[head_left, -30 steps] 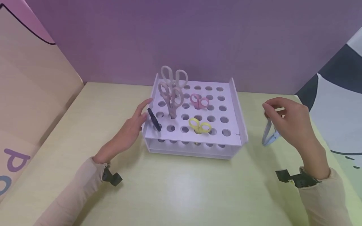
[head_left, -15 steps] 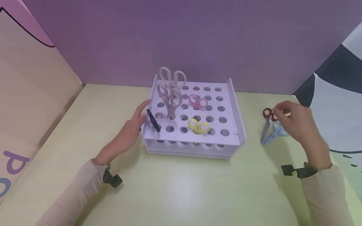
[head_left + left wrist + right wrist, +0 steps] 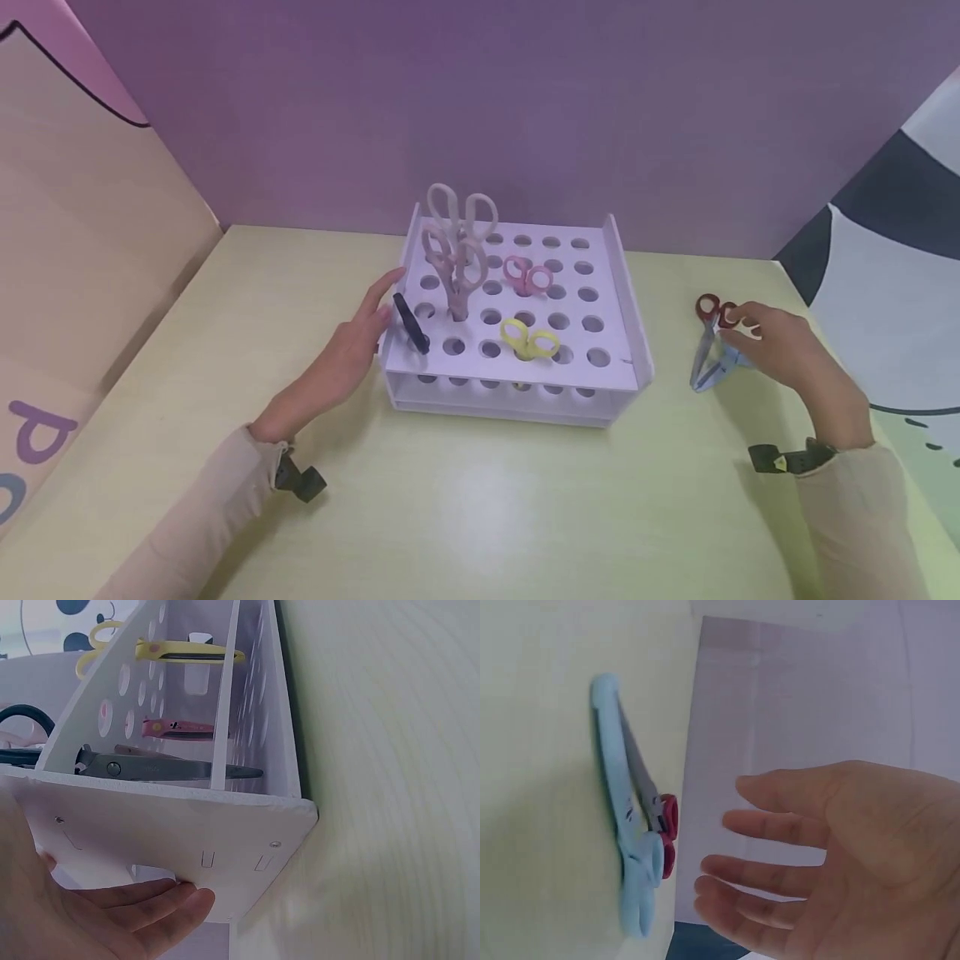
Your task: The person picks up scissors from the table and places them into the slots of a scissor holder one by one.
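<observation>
A white rack (image 3: 633, 333) with rows of round holes stands on the table. My left hand (image 3: 341, 358) rests against its left side panel (image 3: 247, 847), fingers fairly straight. Upright in the holes are black-handled scissors (image 3: 410, 323), pinkish scissors (image 3: 456, 287), whitish scissors (image 3: 483, 215), small pink scissors (image 3: 528, 277) and small yellow scissors (image 3: 530, 340). Right of the rack lie red-handled scissors (image 3: 703, 346) and light blue scissors (image 3: 611, 757), close together. Over them hovers my right hand (image 3: 780, 346), its fingers (image 3: 772, 829) loosely bent and holding nothing in the right wrist view.
A purple partition (image 3: 525, 108) rises behind the table (image 3: 480, 508). Side panels with printed shapes stand at the left (image 3: 97, 217) and right (image 3: 892, 292). A lower shelf (image 3: 225, 690) inside the rack has holes through which blades pass.
My right hand has let the red-handled scissors show, first covering them and now a little nearer to me, apart from them. My left hand has stayed at the rack.
</observation>
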Action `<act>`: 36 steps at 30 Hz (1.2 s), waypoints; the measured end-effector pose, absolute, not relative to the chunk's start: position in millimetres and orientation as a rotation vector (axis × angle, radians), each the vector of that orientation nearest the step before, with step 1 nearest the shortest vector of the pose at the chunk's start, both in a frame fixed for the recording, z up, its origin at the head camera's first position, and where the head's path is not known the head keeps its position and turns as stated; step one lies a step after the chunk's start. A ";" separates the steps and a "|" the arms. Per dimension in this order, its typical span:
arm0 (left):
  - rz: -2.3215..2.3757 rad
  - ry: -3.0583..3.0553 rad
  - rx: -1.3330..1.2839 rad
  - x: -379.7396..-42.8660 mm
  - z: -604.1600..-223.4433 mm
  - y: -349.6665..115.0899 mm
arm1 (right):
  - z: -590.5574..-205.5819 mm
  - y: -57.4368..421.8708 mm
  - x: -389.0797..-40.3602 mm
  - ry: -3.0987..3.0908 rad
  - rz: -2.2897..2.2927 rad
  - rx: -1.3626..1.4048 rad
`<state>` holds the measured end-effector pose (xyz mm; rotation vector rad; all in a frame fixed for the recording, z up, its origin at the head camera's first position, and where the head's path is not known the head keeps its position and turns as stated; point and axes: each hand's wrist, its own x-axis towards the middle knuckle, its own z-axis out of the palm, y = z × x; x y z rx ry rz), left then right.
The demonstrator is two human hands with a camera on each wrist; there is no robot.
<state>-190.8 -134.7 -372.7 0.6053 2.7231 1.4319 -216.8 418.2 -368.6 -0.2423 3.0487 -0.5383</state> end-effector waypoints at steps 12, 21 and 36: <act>1.432 2.728 0.637 -188.4 -372.2 -133.8 | -373.6 433.6 -214.1 2.922 -0.465 -0.126; 1.435 2.716 0.639 -187.5 -370.2 -133.5 | -384.2 442.9 -217.2 2.867 -0.422 -0.086; 1.434 2.713 0.637 -188.6 -371.4 -134.0 | -387.9 447.4 -219.3 2.871 -0.452 -0.099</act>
